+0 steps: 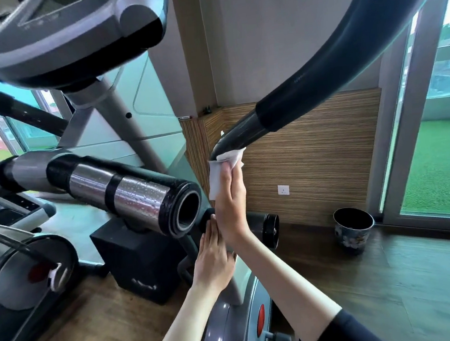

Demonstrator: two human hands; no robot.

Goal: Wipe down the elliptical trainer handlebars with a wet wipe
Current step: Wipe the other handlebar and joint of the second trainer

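Handlebar (319, 77) slopes from upper right down to its end, just beyond the right hand (230, 206), whose straight, pressed-together fingers press the wet wipe (216, 182) against it; left hand (214, 260), fingers straight, lies nearer.

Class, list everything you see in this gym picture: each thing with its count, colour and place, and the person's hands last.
curved handlebar: one, black, sweeping from upper right down to centre
fixed handlebar: one, black with chrome bands, left of centre
console: one, grey, top left
wet wipe: one, white, at the curved handlebar's lower end
waste bin: one, black, on the floor at right
wall socket: one, white, low, right of centre
turf: one patch, green, outdoors, far right
left hand: one, fingers straight, just below the right wrist
right hand: one, its grip pressing the wet wipe to the curved handlebar
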